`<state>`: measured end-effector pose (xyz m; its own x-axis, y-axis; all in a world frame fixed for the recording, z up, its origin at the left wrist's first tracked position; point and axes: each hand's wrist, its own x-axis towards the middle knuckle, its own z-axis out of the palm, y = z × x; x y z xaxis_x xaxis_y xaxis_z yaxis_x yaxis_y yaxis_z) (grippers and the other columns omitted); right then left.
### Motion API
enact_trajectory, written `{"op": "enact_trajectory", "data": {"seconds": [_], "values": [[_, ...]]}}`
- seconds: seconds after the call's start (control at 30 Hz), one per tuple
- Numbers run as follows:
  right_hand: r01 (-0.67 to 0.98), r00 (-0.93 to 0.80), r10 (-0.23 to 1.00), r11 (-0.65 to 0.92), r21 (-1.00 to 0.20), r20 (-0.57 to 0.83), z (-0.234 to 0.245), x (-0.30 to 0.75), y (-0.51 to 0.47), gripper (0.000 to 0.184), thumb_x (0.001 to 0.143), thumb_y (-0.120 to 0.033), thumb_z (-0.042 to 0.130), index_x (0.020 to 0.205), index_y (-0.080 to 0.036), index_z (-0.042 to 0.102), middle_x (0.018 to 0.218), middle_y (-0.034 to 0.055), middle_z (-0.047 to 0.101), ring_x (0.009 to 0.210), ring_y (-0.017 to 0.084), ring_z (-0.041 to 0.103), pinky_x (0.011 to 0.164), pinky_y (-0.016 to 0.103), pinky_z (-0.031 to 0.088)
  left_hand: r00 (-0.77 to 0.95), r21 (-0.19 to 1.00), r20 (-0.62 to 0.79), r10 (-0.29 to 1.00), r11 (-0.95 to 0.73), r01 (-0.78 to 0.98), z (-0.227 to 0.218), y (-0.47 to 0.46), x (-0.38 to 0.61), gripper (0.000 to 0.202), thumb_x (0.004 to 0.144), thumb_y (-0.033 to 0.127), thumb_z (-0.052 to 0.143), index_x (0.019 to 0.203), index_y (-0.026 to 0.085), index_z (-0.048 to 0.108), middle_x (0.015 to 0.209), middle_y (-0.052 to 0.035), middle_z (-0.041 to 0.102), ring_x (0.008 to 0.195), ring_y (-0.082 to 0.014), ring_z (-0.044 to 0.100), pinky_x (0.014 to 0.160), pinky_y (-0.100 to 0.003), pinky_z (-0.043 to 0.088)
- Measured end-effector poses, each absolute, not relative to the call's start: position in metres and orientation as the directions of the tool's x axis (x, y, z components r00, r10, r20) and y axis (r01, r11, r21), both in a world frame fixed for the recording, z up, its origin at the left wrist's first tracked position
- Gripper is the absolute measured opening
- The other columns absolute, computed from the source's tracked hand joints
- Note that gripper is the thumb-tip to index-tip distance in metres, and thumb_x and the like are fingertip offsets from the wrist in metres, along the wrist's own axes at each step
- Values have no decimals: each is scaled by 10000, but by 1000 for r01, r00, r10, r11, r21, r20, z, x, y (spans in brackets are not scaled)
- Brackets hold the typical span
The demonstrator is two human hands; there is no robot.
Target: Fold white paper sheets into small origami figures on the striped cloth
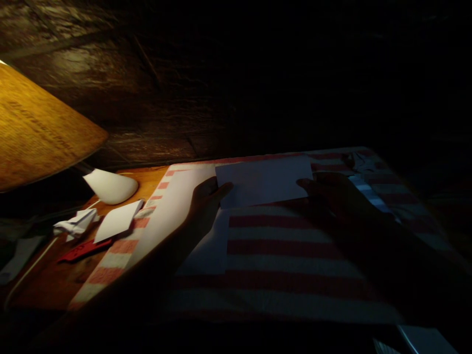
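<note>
A folded white sheet of paper (263,181) lies on a red-and-white striped cloth (280,248). My left hand (206,201) rests at the sheet's lower left corner, its thumb pressed onto the paper edge and its fingers curled. My right hand (332,191) is a dark silhouette at the sheet's right edge, with a fingertip on the corner. More white paper (206,250) extends under my left wrist. Low light hides the details of both hands.
A wooden table (47,280) shows at the left with a white lamp base (110,186), a folded white paper (117,220), a crumpled paper piece (75,223) and a red item (83,250). A glowing lampshade (37,132) hangs upper left. Behind is a dark wall.
</note>
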<state>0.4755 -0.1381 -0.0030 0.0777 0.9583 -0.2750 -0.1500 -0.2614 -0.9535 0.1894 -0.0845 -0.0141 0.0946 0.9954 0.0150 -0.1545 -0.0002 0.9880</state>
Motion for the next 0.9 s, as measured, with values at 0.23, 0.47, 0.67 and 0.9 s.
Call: {"op": "enact_trajectory", "data": {"seconds": [0.23, 0.47, 0.67, 0.9], "values": [[-109, 121, 940, -307, -945, -320, 3, 475, -140, 372, 652, -472, 905, 657, -236, 618, 610, -7, 597, 528, 134, 559, 445, 262, 444, 104, 984, -14, 994, 32, -176, -13, -84, 191, 362, 688, 360, 882, 927, 125, 746, 818, -65, 749, 693, -182, 688, 639, -289, 536], [-113, 107, 930, -340, -933, -352, 8, 472, -144, 382, 689, -481, 871, 642, -236, 581, 591, -10, 583, 493, 120, 516, 448, 271, 406, 138, 981, -53, 989, 77, -175, -10, -86, 189, 399, 701, 392, 883, 968, 127, 749, 851, -76, 763, 715, -192, 706, 678, -303, 560], [-101, 139, 918, -359, -928, -371, 2, 475, -143, 359, 668, -494, 892, 702, -245, 636, 594, -19, 588, 495, 127, 515, 439, 270, 387, 118, 986, -61, 991, 78, -149, -14, -84, 187, 379, 682, 411, 892, 915, 145, 754, 755, -42, 729, 619, -156, 648, 606, -273, 528], [-132, 157, 913, -359, -924, -378, 4, 471, -144, 334, 661, -465, 901, 663, -251, 645, 597, -2, 600, 496, 134, 536, 427, 263, 426, 99, 992, -42, 994, 53, -118, -16, -84, 186, 297, 715, 402, 867, 810, 149, 742, 689, -23, 686, 593, -141, 619, 574, -264, 497]]}}
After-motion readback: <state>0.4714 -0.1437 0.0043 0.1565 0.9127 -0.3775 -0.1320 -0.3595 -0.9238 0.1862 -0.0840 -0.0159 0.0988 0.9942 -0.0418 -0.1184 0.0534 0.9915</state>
